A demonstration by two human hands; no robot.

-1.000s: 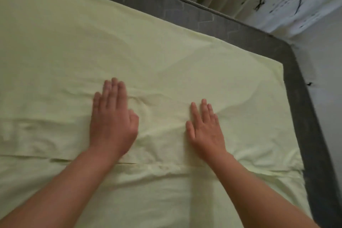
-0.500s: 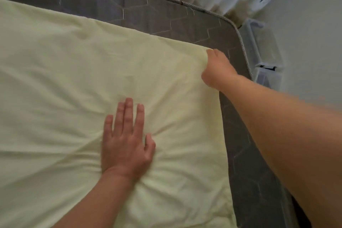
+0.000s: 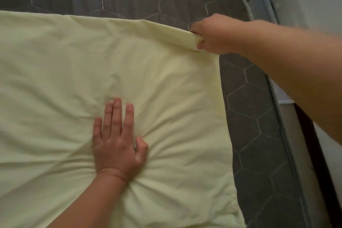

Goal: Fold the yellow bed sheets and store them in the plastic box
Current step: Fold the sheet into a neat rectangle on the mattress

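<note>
The yellow bed sheet (image 3: 77,72) lies spread over the grey quilted mattress (image 3: 255,150), and your right hand (image 3: 212,35) is closed on its far right corner, the cloth bunched in the fist. Your left hand (image 3: 118,140) lies flat and open, holding nothing, pinning the middle so creases radiate from the palm. Lift the corner high, draw it straight across, and ease that palm so the fabric can slide. A clear plastic box (image 3: 262,3) shows beyond the mattress corner; its contents can't be made out.
</note>
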